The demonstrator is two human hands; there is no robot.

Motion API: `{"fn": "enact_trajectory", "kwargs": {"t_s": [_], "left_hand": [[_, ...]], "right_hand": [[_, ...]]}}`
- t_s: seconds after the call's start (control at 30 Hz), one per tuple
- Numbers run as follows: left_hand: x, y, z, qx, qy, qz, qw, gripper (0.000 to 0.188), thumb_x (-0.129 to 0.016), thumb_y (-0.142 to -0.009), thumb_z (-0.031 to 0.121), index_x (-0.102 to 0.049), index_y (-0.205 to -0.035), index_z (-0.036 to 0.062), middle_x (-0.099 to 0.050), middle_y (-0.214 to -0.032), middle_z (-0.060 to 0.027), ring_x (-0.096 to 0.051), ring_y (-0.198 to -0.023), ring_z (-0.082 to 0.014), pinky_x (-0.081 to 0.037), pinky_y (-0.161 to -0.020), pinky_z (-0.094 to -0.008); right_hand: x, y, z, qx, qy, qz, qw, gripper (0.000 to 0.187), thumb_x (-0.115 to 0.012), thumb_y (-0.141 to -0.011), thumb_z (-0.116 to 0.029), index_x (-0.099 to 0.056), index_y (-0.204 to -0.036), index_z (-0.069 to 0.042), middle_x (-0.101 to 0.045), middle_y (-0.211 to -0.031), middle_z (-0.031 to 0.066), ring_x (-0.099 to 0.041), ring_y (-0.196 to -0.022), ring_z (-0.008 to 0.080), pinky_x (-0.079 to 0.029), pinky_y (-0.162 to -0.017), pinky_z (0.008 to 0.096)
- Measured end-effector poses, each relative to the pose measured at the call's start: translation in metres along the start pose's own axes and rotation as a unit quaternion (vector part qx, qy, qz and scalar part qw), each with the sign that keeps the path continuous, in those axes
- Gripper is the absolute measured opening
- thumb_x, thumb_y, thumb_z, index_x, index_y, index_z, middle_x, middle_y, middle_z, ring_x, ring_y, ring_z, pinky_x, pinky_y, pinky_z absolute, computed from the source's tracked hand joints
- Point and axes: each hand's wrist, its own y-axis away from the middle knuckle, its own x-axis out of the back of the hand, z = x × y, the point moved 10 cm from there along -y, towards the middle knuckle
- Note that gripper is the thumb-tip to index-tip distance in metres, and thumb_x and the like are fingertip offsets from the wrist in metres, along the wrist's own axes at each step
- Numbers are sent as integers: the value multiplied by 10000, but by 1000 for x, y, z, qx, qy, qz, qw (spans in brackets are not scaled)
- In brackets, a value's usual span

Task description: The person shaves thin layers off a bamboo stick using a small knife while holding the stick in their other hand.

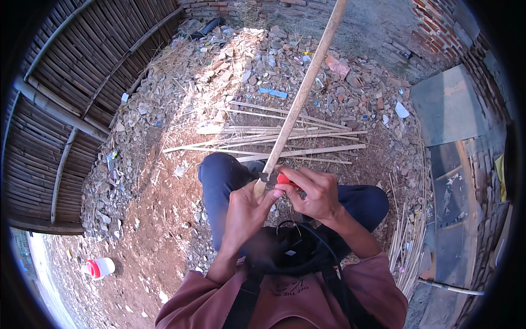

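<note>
A long, pale bamboo strip (301, 101) slants up and away from my lap toward the far wall. My left hand (244, 213) is closed around its near end, with the thumb along it. In my right hand (315, 194) is a small knife (283, 180) with a red handle, gripped between thumb and fingers. Its short dark blade lies across the strip just above my left hand; whether it bites into the surface I cannot tell. Both hands are close together over my bent legs, the right thumb near the left thumb.
Several bamboo strips (296, 134) lie on the ground beyond my legs, more thin ones (408, 241) at the right. Rubble (345, 82) covers the far ground. A bamboo-slat wall (82, 71) stands left, boards (449, 109) right. A white jug with red lid (101, 267) lies at lower left.
</note>
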Motion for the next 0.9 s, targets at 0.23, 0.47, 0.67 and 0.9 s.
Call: {"fn": "enact_trajectory", "kwargs": {"t_s": [0.23, 0.47, 0.67, 0.9], "left_hand": [[6, -1, -9, -10, -27, 11, 1000, 343, -807, -992, 287, -738, -1092, -34, -554, -669, 14, -430, -652, -56, -398, -556, -302], [3, -3, -2, -29, 9, 17, 999, 223, -784, -1017, 195, -719, -1069, -11, -564, -785, 105, -408, -699, 3, -326, -585, -220], [7, -3, -3, -15, -11, 15, 1000, 265, -788, -1009, 214, -729, -1099, -29, -625, -764, 33, -455, -708, -21, -397, -601, -256], [11, -3, -3, -10, -56, 20, 998, 297, -784, -1010, 246, -738, -1085, -38, -634, -704, 6, -462, -675, -55, -425, -580, -290]], "right_hand": [[1, -5, -1, -8, 6, -33, 999, 341, -804, -917, -269, -788, -1223, -119, -731, -801, 22, -702, -620, 218, -554, -562, 343], [2, -9, 1, 6, 4, -30, 1000, 346, -806, -917, -283, -790, -1223, -124, -723, -786, 22, -702, -616, 216, -551, -555, 339], [2, -12, 0, 16, 15, -25, 999, 346, -811, -914, -293, -791, -1219, -130, -707, -774, 30, -691, -604, 218, -543, -543, 342], [2, -13, -1, 21, 20, -35, 999, 333, -811, -914, -309, -797, -1202, -141, -694, -763, 26, -684, -599, 216, -543, -545, 347]]}}
